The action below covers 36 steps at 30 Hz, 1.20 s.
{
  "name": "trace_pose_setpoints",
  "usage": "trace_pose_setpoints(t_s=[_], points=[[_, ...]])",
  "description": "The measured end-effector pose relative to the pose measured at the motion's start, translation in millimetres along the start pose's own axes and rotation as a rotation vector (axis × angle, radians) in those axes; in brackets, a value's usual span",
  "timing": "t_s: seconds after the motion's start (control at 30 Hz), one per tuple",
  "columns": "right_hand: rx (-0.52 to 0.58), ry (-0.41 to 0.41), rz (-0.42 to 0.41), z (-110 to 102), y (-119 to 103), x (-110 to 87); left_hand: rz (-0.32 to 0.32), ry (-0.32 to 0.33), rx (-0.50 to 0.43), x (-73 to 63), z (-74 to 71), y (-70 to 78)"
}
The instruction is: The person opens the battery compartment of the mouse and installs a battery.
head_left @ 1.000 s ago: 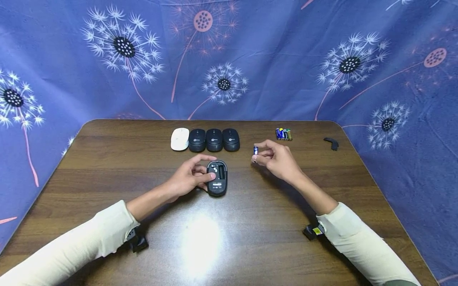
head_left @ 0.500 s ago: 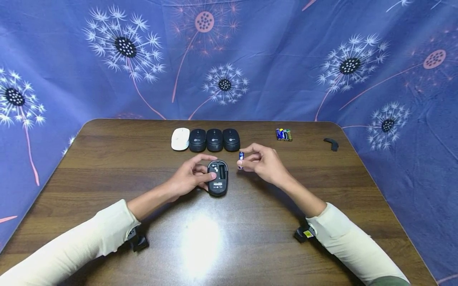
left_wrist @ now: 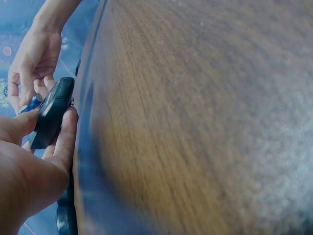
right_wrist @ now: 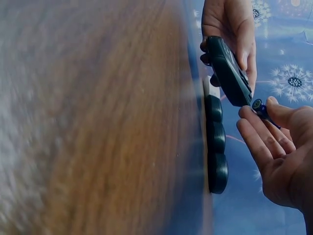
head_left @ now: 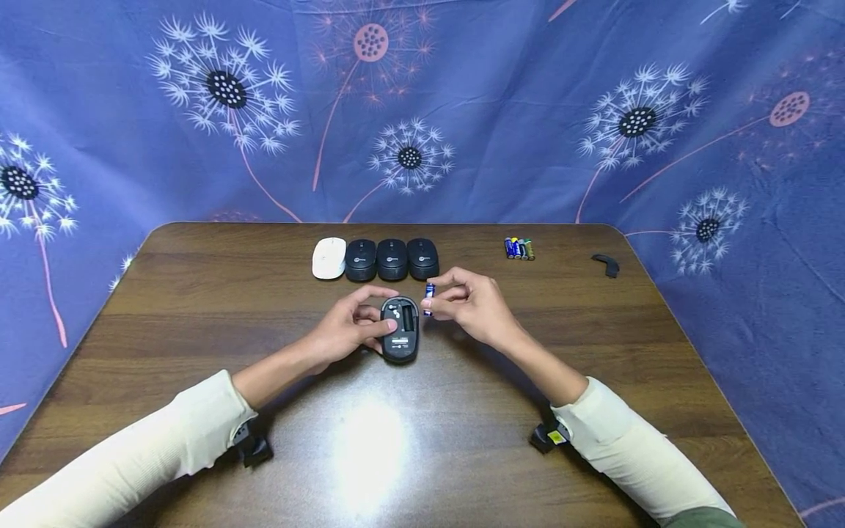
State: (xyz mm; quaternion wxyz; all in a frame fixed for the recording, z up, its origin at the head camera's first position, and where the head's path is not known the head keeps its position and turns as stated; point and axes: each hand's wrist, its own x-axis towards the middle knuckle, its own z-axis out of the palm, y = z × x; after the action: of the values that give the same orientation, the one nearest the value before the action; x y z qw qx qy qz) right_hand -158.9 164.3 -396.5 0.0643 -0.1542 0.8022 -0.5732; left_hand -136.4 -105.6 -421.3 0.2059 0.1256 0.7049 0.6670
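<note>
Forward-down head view, close wrist views, held mouse shared

Tabletop: glossy wood grain. Far backdrop: matt cloth. Held computer mouse: smooth plastic. Left sleeve: ribbed cloth.

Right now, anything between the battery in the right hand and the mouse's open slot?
Nothing visible. The right hand pinches the battery close beside the upturned mouse; the slot is uncovered. The left hand has its thumb beside the slot, not over it.
</note>
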Motion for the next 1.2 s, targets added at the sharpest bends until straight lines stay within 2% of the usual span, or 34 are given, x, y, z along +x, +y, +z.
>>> trace_pose_setpoints(t_s=[0.27, 0.47, 0.6, 0.77, 0.97, 1.2], points=[[-0.059, 0.034, -0.072, 6, -1, -3.5, -0.001, -0.003, 0.001, 0.5, 2.7, 0.3], [-0.193, 0.086, -0.121, 11, -3, -6.3, -0.008, 0.017, -0.018, 1.6, 6.7, 2.8], [-0.289, 0.101, -0.184, 15, -4, -7.3, -0.012, 0.031, -0.036, 2.6, 8.2, 1.9], [-0.362, 0.077, -0.254, 18, -5, -7.7, -0.013, 0.035, -0.060, 2.4, 6.9, -0.3], [-0.471, 0.047, -0.290, 19, -6, -7.7, -0.008, 0.033, -0.049, 0.6, 5.0, -0.8], [-0.495, 0.013, -0.311, 19, -9, -7.9, 0.022, 0.030, -0.031, 2.9, 5.5, 4.6]])
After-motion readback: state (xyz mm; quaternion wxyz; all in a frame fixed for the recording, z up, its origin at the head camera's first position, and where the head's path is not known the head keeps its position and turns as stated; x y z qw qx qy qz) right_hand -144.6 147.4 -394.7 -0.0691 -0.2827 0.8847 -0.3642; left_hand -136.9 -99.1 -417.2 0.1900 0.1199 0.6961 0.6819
